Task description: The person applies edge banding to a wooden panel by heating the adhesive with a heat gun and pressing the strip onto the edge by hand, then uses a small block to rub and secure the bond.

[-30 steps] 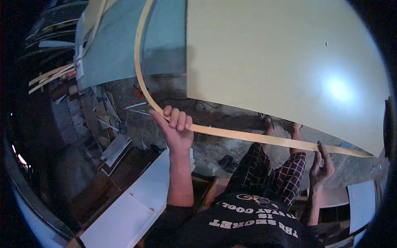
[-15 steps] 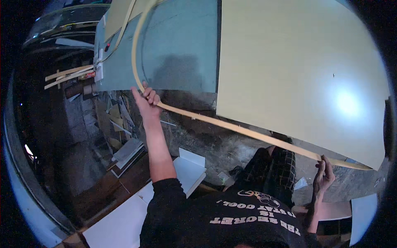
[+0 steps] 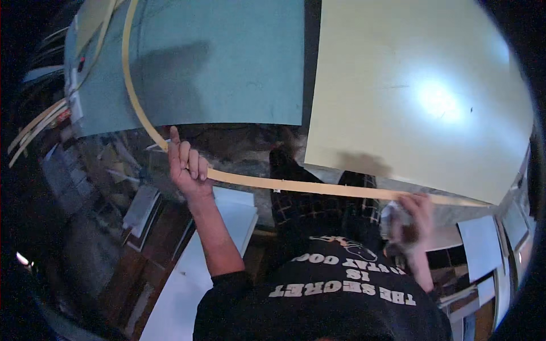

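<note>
A long, thin, pale tan flexible strip [image 3: 307, 186] runs across in front of me. My left hand [image 3: 190, 169] grips it with the fingers curled round it and one digit pointing up along it. Beyond that hand the strip bends up and away over the blue-green board [image 3: 244, 68]. My right hand [image 3: 418, 213] is at the strip's right part, its fingers overlapping it. Motion smears this hand, so its grip cannot be made out. To the right, the strip's far end reaches the near corner of a large cream board [image 3: 392, 85].
A dark gap parts the two boards. Narrow strips [image 3: 37, 128] stick out at the far left. White panels [image 3: 182, 295] lie at lower left, and more panels [image 3: 483, 244] stand at lower right. Scraps [image 3: 142, 210] are on the floor at left. My legs [image 3: 318, 199] are below the strip.
The view has shifted. My right hand has moved left along the strip, closer to my left hand, and is now blurred. My left hand still grips the strip.
</note>
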A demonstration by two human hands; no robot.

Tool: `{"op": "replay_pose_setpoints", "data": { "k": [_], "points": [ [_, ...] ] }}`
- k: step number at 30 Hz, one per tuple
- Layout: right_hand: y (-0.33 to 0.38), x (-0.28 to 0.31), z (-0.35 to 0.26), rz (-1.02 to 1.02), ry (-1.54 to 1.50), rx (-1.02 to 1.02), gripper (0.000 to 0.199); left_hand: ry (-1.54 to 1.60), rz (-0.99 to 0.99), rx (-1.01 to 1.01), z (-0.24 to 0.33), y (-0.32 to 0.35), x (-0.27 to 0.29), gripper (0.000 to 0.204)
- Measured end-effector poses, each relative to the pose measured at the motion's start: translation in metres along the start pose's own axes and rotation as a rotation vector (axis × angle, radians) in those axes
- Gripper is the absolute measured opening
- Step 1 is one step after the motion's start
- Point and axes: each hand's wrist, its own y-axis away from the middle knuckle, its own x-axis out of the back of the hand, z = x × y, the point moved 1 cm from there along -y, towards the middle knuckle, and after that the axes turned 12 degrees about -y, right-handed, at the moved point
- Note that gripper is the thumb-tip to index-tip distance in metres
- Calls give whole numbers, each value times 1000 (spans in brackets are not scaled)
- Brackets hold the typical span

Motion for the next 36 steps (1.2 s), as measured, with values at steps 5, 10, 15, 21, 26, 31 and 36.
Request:
{"op": "replay_pose_setpoints", "data": {
  "k": [5, 10, 15, 21, 26, 31, 36],
  "points": [
    [-85, -148, -80, -277, -337, -196, 38, 1, -2, 49, 12, -2, 36, 44],
    [-115, -213, -109, -644, -422, -475, 35, 107, -55, 87, 28, -7, 87, 46],
    [-98, -226, -123, -722, -431, -455, 29, 140, -206, 130, 29, 14, 107, 47],
    [-86, -240, -124, -382, -313, -509, 14, 249, -268, 150, 30, 34, 117, 52],
    [-55, -190, -126, 172, -675, -701, 8, 189, -265, 161, 21, 33, 114, 52],
    [15, -147, -145, -422, -438, -728, 25, 165, -284, 167, 15, 33, 115, 53],
    [31, -148, -132, -58, -145, -703, 19, 166, -277, 170, 5, 30, 118, 53]
  ]
}}
